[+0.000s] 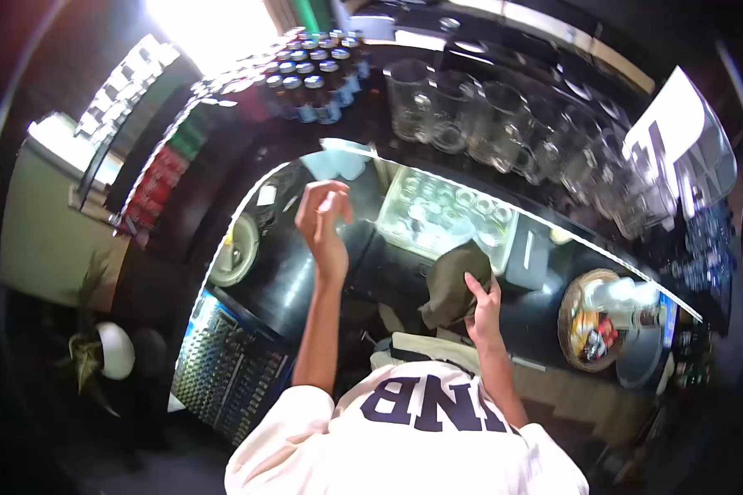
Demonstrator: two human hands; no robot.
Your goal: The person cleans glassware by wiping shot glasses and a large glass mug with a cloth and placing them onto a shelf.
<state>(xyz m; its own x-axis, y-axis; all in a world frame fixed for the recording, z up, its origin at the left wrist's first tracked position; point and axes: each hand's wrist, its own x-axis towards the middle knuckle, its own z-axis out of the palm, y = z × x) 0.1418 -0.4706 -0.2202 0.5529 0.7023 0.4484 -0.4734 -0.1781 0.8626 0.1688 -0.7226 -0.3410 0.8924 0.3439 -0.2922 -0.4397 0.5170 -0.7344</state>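
My right hand (485, 312) grips a dark olive-brown cloth-like item (456, 285), with the thumb and a finger showing on its right side. Raised over the dark counter, my left hand (324, 216) has its fingers bent and apart, with nothing seen in it. Just above that hand is a pale blue cloth or bag (338, 162). A clear tray of glasses (394, 216) lies behind the brown item. To the right of the tray is a grey flat object (529, 257).
Large glass jugs (495, 124) line the raised shelf, with capped bottles (309, 78) further left. A round basket (571, 318) sits right. At lower left is a mixing console (227, 371); a round bowl (238, 250) is above it. Red cans (153, 194) stand left.
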